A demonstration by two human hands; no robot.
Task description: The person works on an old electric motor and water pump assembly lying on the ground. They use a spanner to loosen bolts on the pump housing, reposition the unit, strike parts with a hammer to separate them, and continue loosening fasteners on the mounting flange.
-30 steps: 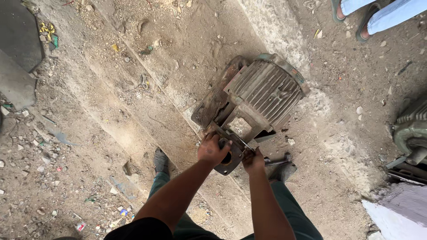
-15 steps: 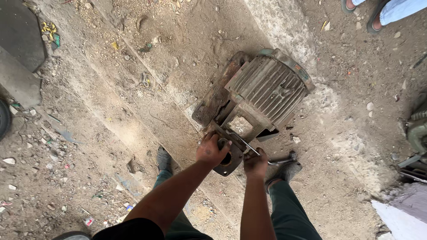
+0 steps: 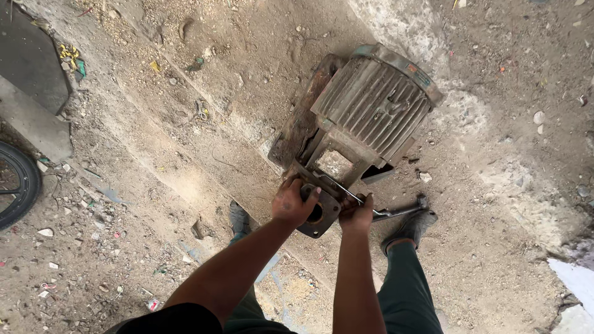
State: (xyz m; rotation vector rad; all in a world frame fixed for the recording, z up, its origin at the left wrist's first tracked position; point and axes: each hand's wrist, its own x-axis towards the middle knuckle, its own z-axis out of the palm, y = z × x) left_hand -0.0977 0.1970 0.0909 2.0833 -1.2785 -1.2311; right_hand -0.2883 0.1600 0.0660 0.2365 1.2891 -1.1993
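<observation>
An old ribbed electric motor point(image 3: 371, 108), rusty and dusty, lies on the dirt ground in front of me. My left hand point(image 3: 292, 203) grips the round flange point(image 3: 318, 216) at its near end. My right hand point(image 3: 356, 211) is closed around a metal wrench point(image 3: 396, 212) whose handle sticks out to the right, its head against the flange area. My two feet in dark shoes point(image 3: 238, 218) stand on either side, just below the motor.
A black tyre point(image 3: 18, 185) shows at the left edge, with a grey slab point(image 3: 31, 117) above it. Small litter and stones are scattered over the ground. A pale sheet point(image 3: 575, 284) lies at the lower right corner.
The view has shifted slightly, so the motor sits higher and further right. Both hands stay on the flange and wrench with little visible movement.
</observation>
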